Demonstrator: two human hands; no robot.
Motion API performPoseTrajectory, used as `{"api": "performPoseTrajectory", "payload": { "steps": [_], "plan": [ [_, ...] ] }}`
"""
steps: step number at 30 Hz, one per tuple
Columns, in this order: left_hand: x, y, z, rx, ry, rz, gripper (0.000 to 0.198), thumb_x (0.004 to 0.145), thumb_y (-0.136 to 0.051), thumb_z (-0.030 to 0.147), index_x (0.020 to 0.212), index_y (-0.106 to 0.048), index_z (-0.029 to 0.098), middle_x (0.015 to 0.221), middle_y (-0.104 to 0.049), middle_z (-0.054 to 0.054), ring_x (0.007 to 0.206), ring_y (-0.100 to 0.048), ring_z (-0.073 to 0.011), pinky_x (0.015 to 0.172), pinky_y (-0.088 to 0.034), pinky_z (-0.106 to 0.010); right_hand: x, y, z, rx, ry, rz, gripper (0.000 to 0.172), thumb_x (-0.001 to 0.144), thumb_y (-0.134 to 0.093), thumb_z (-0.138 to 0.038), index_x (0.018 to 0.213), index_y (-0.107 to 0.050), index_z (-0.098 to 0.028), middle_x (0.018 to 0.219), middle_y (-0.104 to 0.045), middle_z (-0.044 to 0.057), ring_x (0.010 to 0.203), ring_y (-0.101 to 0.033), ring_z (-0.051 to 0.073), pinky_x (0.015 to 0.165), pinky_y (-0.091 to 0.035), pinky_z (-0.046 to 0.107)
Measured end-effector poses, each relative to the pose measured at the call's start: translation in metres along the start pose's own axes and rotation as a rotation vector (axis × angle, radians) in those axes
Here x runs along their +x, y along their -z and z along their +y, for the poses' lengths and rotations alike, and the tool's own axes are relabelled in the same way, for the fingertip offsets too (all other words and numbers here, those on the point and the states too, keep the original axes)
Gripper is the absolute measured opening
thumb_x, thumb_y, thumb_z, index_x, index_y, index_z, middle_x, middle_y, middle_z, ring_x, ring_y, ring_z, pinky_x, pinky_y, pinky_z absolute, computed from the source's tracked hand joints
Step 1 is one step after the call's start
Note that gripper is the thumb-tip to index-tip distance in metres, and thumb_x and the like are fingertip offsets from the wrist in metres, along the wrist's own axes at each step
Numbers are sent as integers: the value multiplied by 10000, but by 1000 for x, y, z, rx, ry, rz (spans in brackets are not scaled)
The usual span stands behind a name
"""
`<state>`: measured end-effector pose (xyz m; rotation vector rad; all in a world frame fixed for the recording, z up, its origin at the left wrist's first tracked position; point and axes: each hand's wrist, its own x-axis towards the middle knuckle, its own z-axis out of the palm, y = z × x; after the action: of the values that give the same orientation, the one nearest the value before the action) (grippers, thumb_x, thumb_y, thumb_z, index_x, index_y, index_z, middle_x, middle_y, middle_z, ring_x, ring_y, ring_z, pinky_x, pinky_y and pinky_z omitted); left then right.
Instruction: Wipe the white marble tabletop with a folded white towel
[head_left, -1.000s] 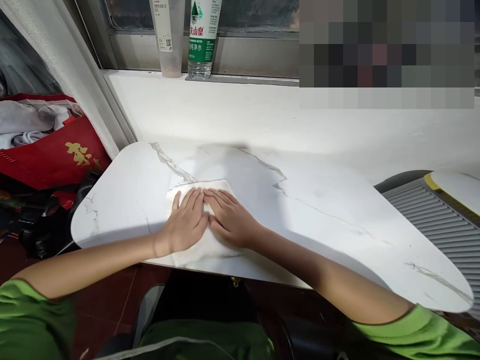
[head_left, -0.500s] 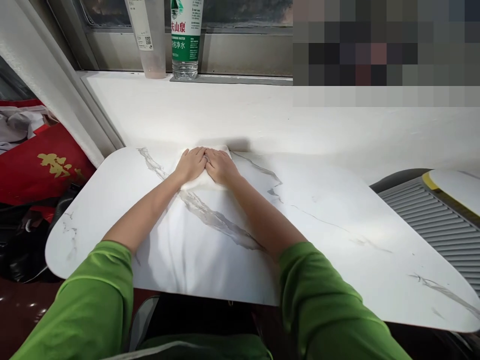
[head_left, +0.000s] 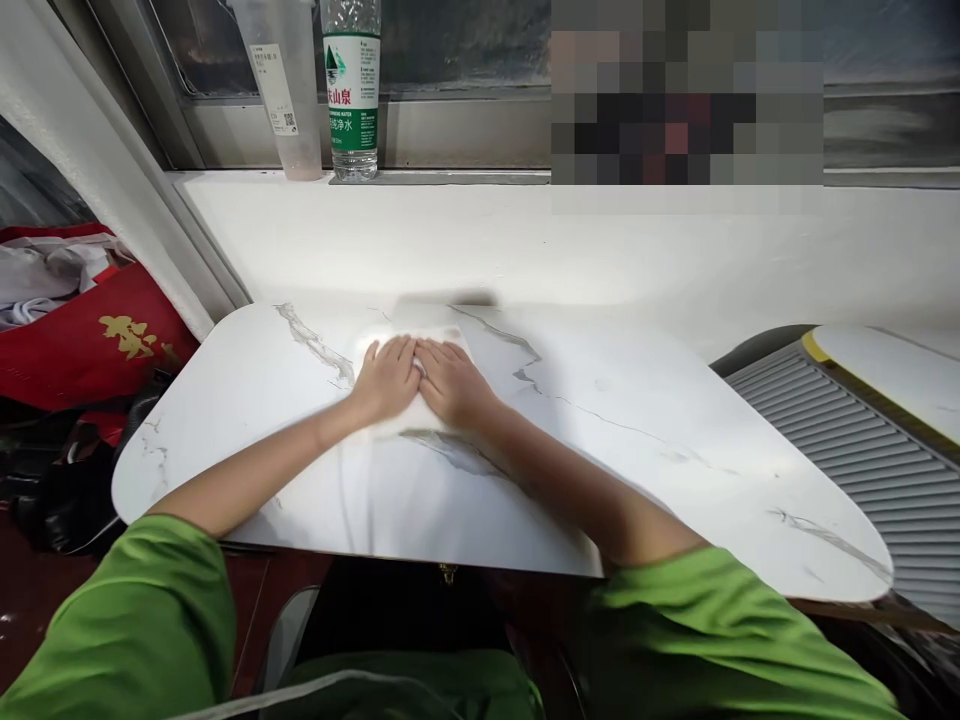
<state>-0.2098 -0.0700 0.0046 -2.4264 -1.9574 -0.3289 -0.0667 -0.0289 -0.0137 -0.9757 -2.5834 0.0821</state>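
A folded white cloth (head_left: 439,335) lies on the white marble-patterned table (head_left: 637,470), towards its far edge. My left hand (head_left: 386,378) rests flat on the cloth with its fingers stretched out. Beside it, touching along the fingers, my right hand (head_left: 450,380) also presses flat on the cloth, fingers extended. Most of the cloth is hidden under both hands. Green sleeves cover my upper arms.
A water bottle (head_left: 351,95) and a clear plastic cup (head_left: 279,90) stand on the white window sill (head_left: 600,240). A red bag (head_left: 97,335) with clothes sits at the left. A grey ribbed case (head_left: 855,440) is at the right.
Both hands slid the cloth away to the table's far edge, then drew it back part of the way towards me. The hands stayed side by side, flat on the cloth.
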Motion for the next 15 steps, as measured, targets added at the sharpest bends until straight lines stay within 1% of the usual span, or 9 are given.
{"api": "performPoseTrajectory", "payload": {
  "steps": [2,4,5,7,8,9,11,13,15],
  "plan": [
    [-36,4,22,33,-39,34,503,970,-302,197,1426,-436,32,1506,-456,-196,1408,-406,-298,1170,-275,-516,-38,9,-15,3,53,-8,548,908,-323,-210,1376,-490,20,1458,-501,229,1386,-429,321,1168,-308,515],
    [-69,8,41,45,-116,13,519,980,-307,242,1421,-437,1,1506,-443,-223,1406,-402,-335,1166,-273,-547,-74,19,-29,7,131,-8,547,910,-329,-223,1386,-481,0,1467,-490,226,1414,-395,317,1174,-303,544],
    [-82,10,49,42,-137,-1,529,987,-301,262,1432,-427,4,1515,-432,-223,1416,-391,-339,1174,-259,-549,-90,23,-35,17,156,-4,548,902,-342,-224,1384,-483,-6,1467,-490,225,1419,-389,319,1175,-308,549],
    [-99,14,60,19,-190,-41,551,997,-287,286,1459,-393,5,1539,-396,-221,1452,-341,-336,1200,-216,-546,-112,31,-45,28,152,9,548,883,-365,-220,1380,-487,-25,1465,-491,225,1421,-389,322,1169,-324,560],
    [-102,15,63,5,-211,-59,559,998,-280,286,1471,-375,4,1549,-379,-219,1470,-310,-329,1212,-193,-540,-118,33,-48,34,133,16,546,872,-375,-214,1374,-494,-35,1457,-500,224,1416,-397,324,1164,-334,562],
    [-102,15,65,-10,-229,-76,564,996,-277,281,1478,-360,1,1557,-364,-218,1484,-280,-320,1221,-175,-532,-121,35,-50,39,110,22,540,864,-383,-209,1364,-502,-45,1445,-513,221,1409,-409,324,1159,-343,563],
    [-92,12,65,-37,-240,-100,565,985,-279,264,1483,-351,5,1566,-350,-211,1500,-242,-302,1232,-156,-517,-119,36,-47,51,69,35,518,853,-392,-201,1332,-524,-54,1414,-544,217,1387,-436,324,1154,-357,554],
    [-72,7,63,-60,-211,-114,556,977,-280,248,1475,-364,18,1571,-346,-200,1503,-237,-284,1235,-158,-507,-108,35,-37,58,32,42,490,854,-389,-195,1297,-544,-53,1392,-563,213,1360,-461,324,1151,-361,538],
    [-45,1,59,-80,-159,-116,544,980,-262,233,1468,-372,19,1573,-349,-189,1499,-253,-265,1237,-156,-497,-90,32,-21,57,-15,47,470,868,-371,-192,1279,-551,-51,1380,-572,211,1334,-480,322,1142,-364,523]
  ]
}}
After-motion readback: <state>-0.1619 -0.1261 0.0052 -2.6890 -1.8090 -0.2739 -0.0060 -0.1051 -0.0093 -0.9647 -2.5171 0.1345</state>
